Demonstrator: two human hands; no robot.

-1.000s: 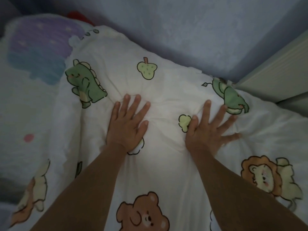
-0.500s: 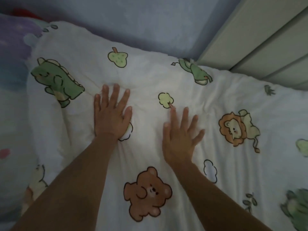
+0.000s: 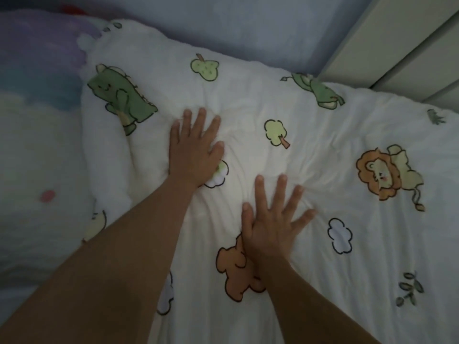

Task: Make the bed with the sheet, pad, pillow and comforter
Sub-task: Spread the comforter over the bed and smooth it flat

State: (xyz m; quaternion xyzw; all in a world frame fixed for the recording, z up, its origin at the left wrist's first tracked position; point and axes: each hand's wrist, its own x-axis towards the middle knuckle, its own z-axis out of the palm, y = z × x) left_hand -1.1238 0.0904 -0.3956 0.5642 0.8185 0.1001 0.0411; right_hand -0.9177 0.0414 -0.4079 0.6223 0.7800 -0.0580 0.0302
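Comforter step: laid out, smoothing in hand.
Animal-print comforter [image 3: 323,135] lies spread up to the wall [image 3: 248,28], its left edge beside cloud-print bedding [image 3: 37,135] (pillow or pad, cannot tell). The left hand [image 3: 196,150] lies flat by the dinosaur print [image 3: 121,100], the right hand [image 3: 270,224] partly over the bear [image 3: 231,271]. Each grip is apart, fingers straight, pressing, clutching nothing. Creases [image 3: 248,145] run between them. Next move likely calls for palms swept outward toward the lion [image 3: 380,172], with light pressure.
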